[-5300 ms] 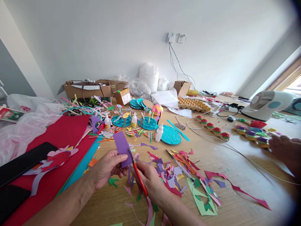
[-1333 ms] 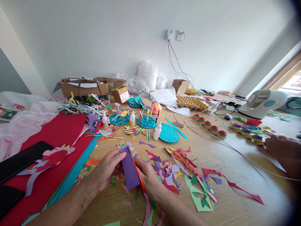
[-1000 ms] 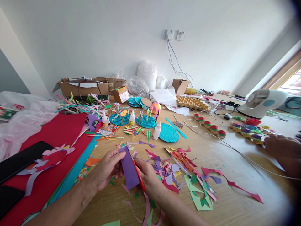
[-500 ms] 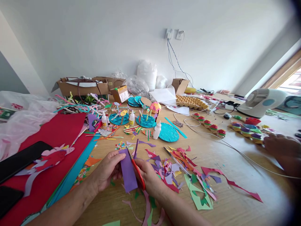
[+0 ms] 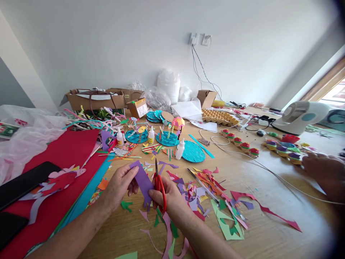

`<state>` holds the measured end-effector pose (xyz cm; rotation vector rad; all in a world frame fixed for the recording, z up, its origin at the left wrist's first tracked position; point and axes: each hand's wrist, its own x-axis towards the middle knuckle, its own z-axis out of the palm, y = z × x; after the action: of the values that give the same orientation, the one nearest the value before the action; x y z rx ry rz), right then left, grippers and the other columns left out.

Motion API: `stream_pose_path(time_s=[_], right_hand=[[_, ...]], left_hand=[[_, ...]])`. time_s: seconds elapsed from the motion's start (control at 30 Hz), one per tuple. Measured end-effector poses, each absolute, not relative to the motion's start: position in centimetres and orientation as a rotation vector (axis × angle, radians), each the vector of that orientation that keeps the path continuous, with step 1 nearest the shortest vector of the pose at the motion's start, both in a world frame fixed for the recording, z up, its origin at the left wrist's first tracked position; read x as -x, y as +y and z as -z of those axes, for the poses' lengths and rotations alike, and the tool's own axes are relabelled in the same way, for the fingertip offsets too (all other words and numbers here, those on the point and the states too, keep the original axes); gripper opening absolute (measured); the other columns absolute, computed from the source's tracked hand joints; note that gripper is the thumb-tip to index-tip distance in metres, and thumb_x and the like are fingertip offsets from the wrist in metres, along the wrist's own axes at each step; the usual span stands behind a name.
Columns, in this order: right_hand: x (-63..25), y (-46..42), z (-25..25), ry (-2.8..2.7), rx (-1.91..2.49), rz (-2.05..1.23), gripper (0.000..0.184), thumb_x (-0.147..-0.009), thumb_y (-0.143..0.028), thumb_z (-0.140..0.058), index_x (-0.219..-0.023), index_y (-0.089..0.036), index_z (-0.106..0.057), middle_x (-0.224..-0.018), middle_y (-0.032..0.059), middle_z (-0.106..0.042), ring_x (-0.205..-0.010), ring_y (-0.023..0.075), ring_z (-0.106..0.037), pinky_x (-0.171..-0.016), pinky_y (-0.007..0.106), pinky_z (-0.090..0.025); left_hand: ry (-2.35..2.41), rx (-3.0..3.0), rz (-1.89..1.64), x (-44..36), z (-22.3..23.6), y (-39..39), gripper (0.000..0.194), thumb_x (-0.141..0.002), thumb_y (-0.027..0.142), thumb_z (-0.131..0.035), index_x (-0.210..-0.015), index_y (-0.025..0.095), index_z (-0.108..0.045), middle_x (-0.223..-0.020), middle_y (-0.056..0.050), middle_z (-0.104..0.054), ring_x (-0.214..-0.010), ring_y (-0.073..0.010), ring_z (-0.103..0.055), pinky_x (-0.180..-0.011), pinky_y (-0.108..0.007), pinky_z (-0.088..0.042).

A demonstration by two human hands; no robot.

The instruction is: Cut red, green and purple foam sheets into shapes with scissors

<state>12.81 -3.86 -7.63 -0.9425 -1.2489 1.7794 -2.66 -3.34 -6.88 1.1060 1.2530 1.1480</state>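
My left hand [image 5: 121,185] pinches the upper end of a purple paper strip [image 5: 142,178] between thumb and fingers. The strip leans to the upper left, and its lower end is cut into narrow tails. In my right hand [image 5: 172,198] are scissors with red handles [image 5: 162,196], blades together and pointing up, off the paper. My right thumb also presses on the paper's lower end. Below both hands lie green paper scraps [image 5: 126,205] and pink paper scraps [image 5: 167,230].
Colourful paper scraps [image 5: 199,194] and another pair of scissors [image 5: 201,183] lie to the right. Glue bottles [image 5: 180,149] and a blue round plate [image 5: 193,151] stand beyond. Red sheets [image 5: 64,154] cover the left. Another person's hand [image 5: 320,169] rests at far right.
The scissors have come away from the paper's edge and now point upward. The purple strip has turned, its top tilting left, and my right thumb now touches its lower end.
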Motion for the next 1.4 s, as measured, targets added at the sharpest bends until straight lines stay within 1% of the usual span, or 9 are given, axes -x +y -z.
stream_pose_path(time_s=[0.1,0.27,0.43,0.57,0.67,0.8,0.93,1.1,1.4], right_hand=[[-12.8,-3.6,7.9,-1.218,0.929,-1.714,0.028,-0.06,-0.034,-0.066,-0.069,-0.017,-0.045,-0.05,-0.0079,-0.048,-0.039,0.0044,-0.04,-0.039,0.017,-0.034],[-12.8,-3.5,8.3,-1.229,0.974,-1.649,0.028,-0.06,-0.03,-0.067,-0.071,-0.018,-0.044,-0.052,-0.0082,-0.048,-0.039,0.0051,-0.042,-0.039,0.017,-0.035],[-12.7,-3.4,8.6,-1.247,1.019,-1.569,0.023,-0.064,-0.029,-0.062,-0.072,-0.018,-0.044,-0.052,-0.0087,-0.045,-0.04,0.0054,-0.042,-0.038,0.017,-0.034],[-12.8,-3.3,8.8,-1.261,1.024,-1.46,0.027,-0.065,-0.035,-0.064,-0.071,-0.018,-0.044,-0.055,-0.0076,-0.045,-0.043,0.0062,-0.043,-0.04,0.018,-0.035],[-13.0,-3.4,8.7,-1.326,1.03,-1.446,0.028,-0.068,-0.039,-0.063,-0.072,-0.018,-0.044,-0.057,-0.0066,-0.044,-0.045,0.007,-0.044,-0.042,0.018,-0.036],[-13.2,-3.8,8.3,-1.546,1.087,-1.465,0.022,-0.079,-0.037,-0.05,-0.07,-0.018,-0.044,-0.053,-0.0064,-0.042,-0.044,0.007,-0.043,-0.041,0.017,-0.034],[-13.0,-4.2,8.1,-1.717,1.136,-1.43,0.021,-0.08,-0.032,-0.048,-0.065,-0.018,-0.043,-0.053,-0.0056,-0.041,-0.045,0.0069,-0.04,-0.042,0.017,-0.032],[-12.7,-4.4,8.1,-1.736,1.123,-1.444,0.025,-0.081,-0.031,-0.045,-0.06,-0.018,-0.039,-0.052,-0.0054,-0.037,-0.045,0.0071,-0.036,-0.041,0.017,-0.029],[-12.9,-4.1,9.2,-1.793,1.077,-1.339,0.026,-0.084,-0.033,-0.045,-0.065,-0.017,-0.049,-0.056,-0.0043,-0.04,-0.052,0.0085,-0.037,-0.046,0.019,-0.027]], left_hand=[[1.207,-1.167,-1.032,2.1,6.8,-3.7,0.03,-0.074,0.047,-0.056,-0.067,0.017,-0.055,-0.046,0.002,-0.057,-0.04,-0.0108,-0.051,-0.036,-0.018,-0.037],[1.331,-1.284,-0.837,1.7,7.2,-3.5,0.028,-0.066,0.04,-0.062,-0.051,0.017,-0.054,-0.039,0.004,-0.051,-0.034,-0.0083,-0.044,-0.034,-0.018,-0.032],[1.358,-1.297,-0.87,1.6,7.0,-3.4,0.026,-0.066,0.037,-0.061,-0.053,0.017,-0.055,-0.042,0.003,-0.052,-0.037,-0.0094,-0.047,-0.037,-0.019,-0.035],[1.257,-1.276,-0.829,1.1,6.4,-3.8,0.019,-0.064,0.034,-0.062,-0.058,0.017,-0.057,-0.044,0.003,-0.054,-0.039,-0.0102,-0.047,-0.037,-0.019,-0.036],[1.259,-1.261,-0.893,1.3,6.0,-3.8,0.018,-0.064,0.03,-0.061,-0.053,0.016,-0.056,-0.045,0.004,-0.052,-0.04,-0.0089,-0.045,-0.039,-0.02,-0.036],[1.228,-1.124,-1.098,2.5,5.2,-3.5,0.013,-0.065,0.028,-0.061,-0.06,0.016,-0.06,-0.056,0.0,-0.059,-0.053,-0.0125,-0.053,-0.045,-0.021,-0.043],[1.15,-1.041,-1.194,3.5,4.5,-3.2,0.013,-0.066,0.028,-0.064,-0.068,0.015,-0.063,-0.064,-0.002,-0.063,-0.063,-0.0153,-0.058,-0.05,-0.023,-0.049],[1.154,-1.036,-1.164,3.3,4.4,-3.2,0.014,-0.067,0.028,-0.064,-0.069,0.014,-0.063,-0.066,-0.004,-0.066,-0.064,-0.016,-0.06,-0.053,-0.025,-0.051],[1.162,-1.047,-1.073,2.7,4.3,-3.5,0.016,-0.064,0.03,-0.065,-0.069,0.014,-0.067,-0.065,-0.004,-0.068,-0.061,-0.0161,-0.062,-0.053,-0.024,-0.049]])
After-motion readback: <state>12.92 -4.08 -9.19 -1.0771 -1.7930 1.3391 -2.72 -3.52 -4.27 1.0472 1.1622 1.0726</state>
